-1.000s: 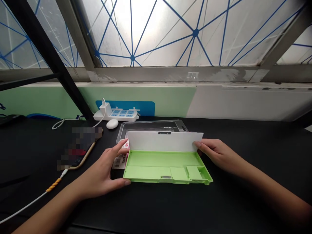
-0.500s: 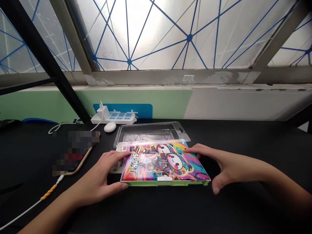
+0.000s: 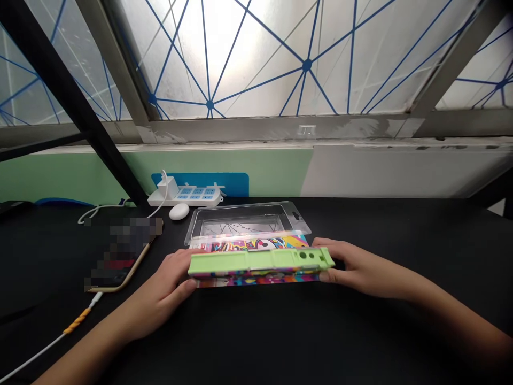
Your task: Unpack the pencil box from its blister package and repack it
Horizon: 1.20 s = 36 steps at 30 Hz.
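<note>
A pencil case (image 3: 256,261) with a light green plastic body is tipped up in front of me, its long green side facing the camera. Dark round holes show near that side's right end, and a colourful printed face is visible along the lower edge. My left hand (image 3: 168,286) grips the left end, thumb in front. At the right end, my right hand (image 3: 355,264) pinches the case between thumb and fingers. Just behind lies a bright printed sheet or card (image 3: 288,240), partly covered by the case, below the clear plastic packaging shell (image 3: 192,224).
On the left, a phone (image 3: 138,267) is plugged into a white cable (image 3: 48,347) with an orange sleeve. A white power strip (image 3: 188,200) and a white rounded object (image 3: 179,212) stand near the wall. A black slanted post (image 3: 108,155) rises at the left.
The pencil case lay with its printed lid up and now is tipped so its green side shows. My right hand has closed on its right end.
</note>
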{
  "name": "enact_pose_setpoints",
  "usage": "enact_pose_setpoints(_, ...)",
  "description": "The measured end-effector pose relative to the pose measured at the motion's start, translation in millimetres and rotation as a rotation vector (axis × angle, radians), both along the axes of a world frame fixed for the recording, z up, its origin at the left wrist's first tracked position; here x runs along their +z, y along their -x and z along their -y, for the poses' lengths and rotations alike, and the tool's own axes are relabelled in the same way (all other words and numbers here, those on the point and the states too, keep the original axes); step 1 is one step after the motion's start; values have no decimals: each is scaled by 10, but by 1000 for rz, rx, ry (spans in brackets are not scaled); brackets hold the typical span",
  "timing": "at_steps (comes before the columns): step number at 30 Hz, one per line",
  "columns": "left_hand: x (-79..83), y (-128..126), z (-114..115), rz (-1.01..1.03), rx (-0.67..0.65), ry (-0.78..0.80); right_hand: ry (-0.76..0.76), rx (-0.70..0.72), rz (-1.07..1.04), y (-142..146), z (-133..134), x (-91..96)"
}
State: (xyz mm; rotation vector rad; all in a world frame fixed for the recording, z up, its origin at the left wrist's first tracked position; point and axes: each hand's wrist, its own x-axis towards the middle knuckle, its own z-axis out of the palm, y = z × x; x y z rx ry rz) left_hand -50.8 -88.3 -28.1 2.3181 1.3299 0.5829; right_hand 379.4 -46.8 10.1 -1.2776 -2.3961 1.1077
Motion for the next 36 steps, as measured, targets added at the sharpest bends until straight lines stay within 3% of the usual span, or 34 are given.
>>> enact_pose_setpoints(5,56,-80,-11,-67,48,11,10,-57,-67,37,-6,-27)
enact_pose_setpoints(18,8,-38,-24,-92,95,-5,-134,-117,121,143,33,-52)
enact_pose_setpoints(29,-21,-64,57,63,100,7,-318,-168,321,130,97,-64)
enact_pose_setpoints(36,11,-17,-6,111,81,113,-397,-150,382,173,105,-68)
